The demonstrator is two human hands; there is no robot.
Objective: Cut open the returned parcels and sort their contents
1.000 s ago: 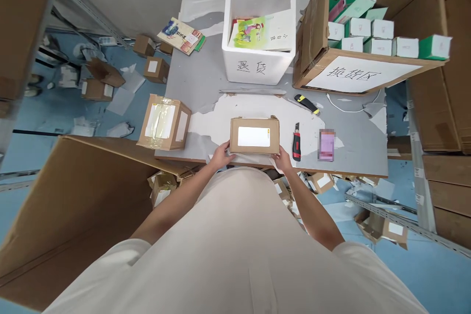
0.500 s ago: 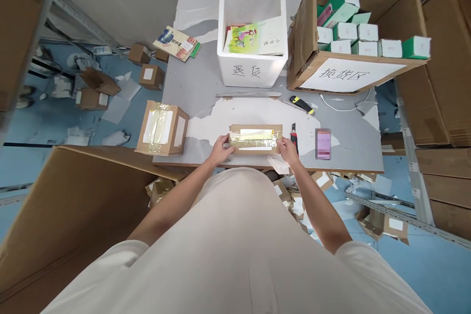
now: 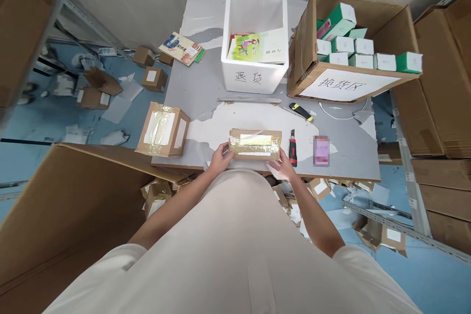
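A small taped cardboard box (image 3: 255, 149) with a white label lies near the front edge of the grey table (image 3: 206, 103). Its left end is gripped by my left hand (image 3: 221, 158), thumb on the near side. My right hand (image 3: 285, 164) closes on the right end, with the thumb at the lower corner. Beneath that hand a scrap of white paper (image 3: 275, 171) hangs at the table edge. Just right of the box lies a red and black utility knife (image 3: 293, 151), its blade pointing away from me. Farther right is a phone (image 3: 321, 151) with a pink, blurred screen.
Behind the box stand a white foam bin (image 3: 253, 78) with books and a large carton (image 3: 305, 66) of green-and-white boxes. A yellow and black cutter (image 3: 301, 112), another taped box (image 3: 162, 130) and some books (image 3: 180, 49) are on the table. A big carton (image 3: 84, 206) stands at my left.
The view has tilted slightly, so the table sits lower. My right thumb has moved from the box's top down to its near corner. The box stays between my hands.
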